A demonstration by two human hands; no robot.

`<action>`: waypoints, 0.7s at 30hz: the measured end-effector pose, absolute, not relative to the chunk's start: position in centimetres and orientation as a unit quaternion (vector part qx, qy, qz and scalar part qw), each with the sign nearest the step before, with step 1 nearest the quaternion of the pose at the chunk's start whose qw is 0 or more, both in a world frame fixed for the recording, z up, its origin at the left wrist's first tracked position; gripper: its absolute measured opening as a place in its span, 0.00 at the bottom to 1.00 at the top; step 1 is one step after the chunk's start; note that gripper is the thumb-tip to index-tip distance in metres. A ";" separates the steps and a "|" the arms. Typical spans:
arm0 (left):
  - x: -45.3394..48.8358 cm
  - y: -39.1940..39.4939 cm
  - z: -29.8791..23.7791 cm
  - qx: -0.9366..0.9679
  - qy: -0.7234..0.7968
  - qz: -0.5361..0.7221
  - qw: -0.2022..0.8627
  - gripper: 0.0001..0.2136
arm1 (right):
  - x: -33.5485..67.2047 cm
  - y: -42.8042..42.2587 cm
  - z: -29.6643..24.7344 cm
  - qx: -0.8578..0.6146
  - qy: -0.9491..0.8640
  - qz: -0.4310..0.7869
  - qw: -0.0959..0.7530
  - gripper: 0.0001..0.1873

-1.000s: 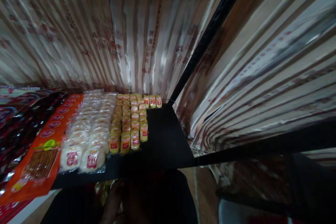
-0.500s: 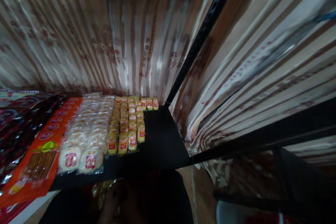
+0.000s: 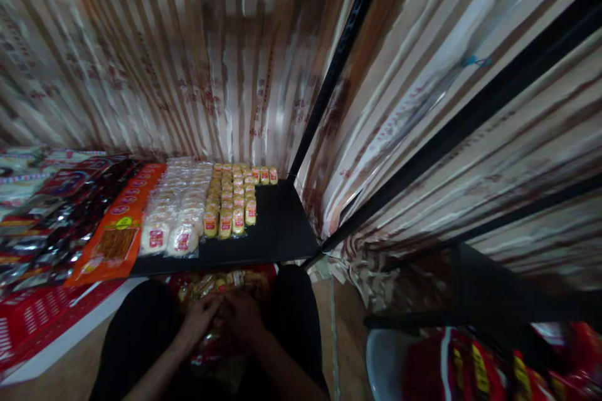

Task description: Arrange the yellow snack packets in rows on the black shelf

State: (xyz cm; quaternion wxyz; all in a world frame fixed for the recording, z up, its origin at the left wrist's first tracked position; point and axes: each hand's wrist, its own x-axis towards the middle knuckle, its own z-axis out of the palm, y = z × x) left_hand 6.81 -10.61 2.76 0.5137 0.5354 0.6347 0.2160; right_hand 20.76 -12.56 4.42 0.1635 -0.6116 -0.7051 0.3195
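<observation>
My left hand [image 3: 201, 318] and my right hand [image 3: 242, 314] meet between my knees, low in the view. Their fingers are curled in close together; shadow hides what they hold, if anything. Right under them lies a heap of small gold-wrapped packets [image 3: 200, 287] in a red container or bag [image 3: 270, 272]. On the black shelf [image 3: 282, 216] ahead, similar yellow packets with red labels [image 3: 226, 223] stand in rows. Left of these are two rows of round white packaged cakes [image 3: 182, 239] with red labels.
An orange snack packet [image 3: 110, 244] and dark shiny packets [image 3: 61, 232] fill the shelf's left. A red basket [image 3: 42, 316] is below. Black shelf posts [image 3: 313, 125] and striped plastic sheeting [image 3: 235, 75] enclose the back. Red packets [image 3: 470, 363] sit in a pale tub [image 3: 383, 357] at lower right.
My view has tilted down and shifted, so the shelf looks smaller and my forearms, knees and the red container show. The shelf goods look the same. My hands stay close together.
</observation>
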 end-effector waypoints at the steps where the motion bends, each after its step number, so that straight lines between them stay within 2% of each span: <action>1: 6.7 -10.7 3.6 0.539 0.615 0.221 0.532 0.21 | 21.1 -12.7 5.0 -0.611 -0.704 0.318 0.173 0.12; 4: 6.9 -10.7 6.4 0.547 0.565 0.249 0.565 0.23 | 22.0 -12.7 6.9 -0.618 -0.680 0.322 0.229 0.10; 9: 8.3 -10.0 9.9 0.578 0.506 0.308 0.561 0.21 | 23.5 -12.0 9.6 -0.590 -0.610 0.393 0.354 0.11; 15: 10.3 -8.1 12.1 0.546 0.470 0.373 0.585 0.18 | 24.7 -10.8 10.9 -0.518 -0.497 0.494 0.491 0.18; 21: 12.3 -6.7 14.1 0.515 0.471 0.388 0.602 0.15 | 26.2 -10.5 11.3 -0.518 -0.426 0.518 0.532 0.20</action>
